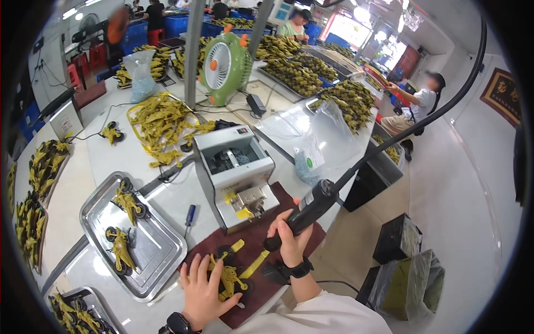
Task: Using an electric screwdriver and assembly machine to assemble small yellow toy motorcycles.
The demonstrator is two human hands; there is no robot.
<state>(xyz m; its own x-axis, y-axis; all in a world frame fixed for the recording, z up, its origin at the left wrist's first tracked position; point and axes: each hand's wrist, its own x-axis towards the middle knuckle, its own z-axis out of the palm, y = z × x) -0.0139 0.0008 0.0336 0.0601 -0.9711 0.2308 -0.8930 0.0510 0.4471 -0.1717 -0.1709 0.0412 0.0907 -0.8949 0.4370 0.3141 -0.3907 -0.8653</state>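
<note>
My left hand (201, 290) presses down on a yellow toy motorcycle (229, 273) with black wheels, lying on a dark red mat (261, 236) at the table's near edge. My right hand (290, 239) grips a black electric screwdriver (307, 210) by its body, its tip pointing down toward the toy, its cable (423, 119) rising up to the right. Just behind the mat stands a grey screw feeder box (233, 175).
A steel tray (161, 250) to the left holds two yellow toy motorcycles; a blue-handled screwdriver (189, 216) lies beside it. A green fan (224, 67), clear bags and heaps of yellow parts fill the table behind. Other people work at the far tables. Dark boxes (397, 236) stand on the floor.
</note>
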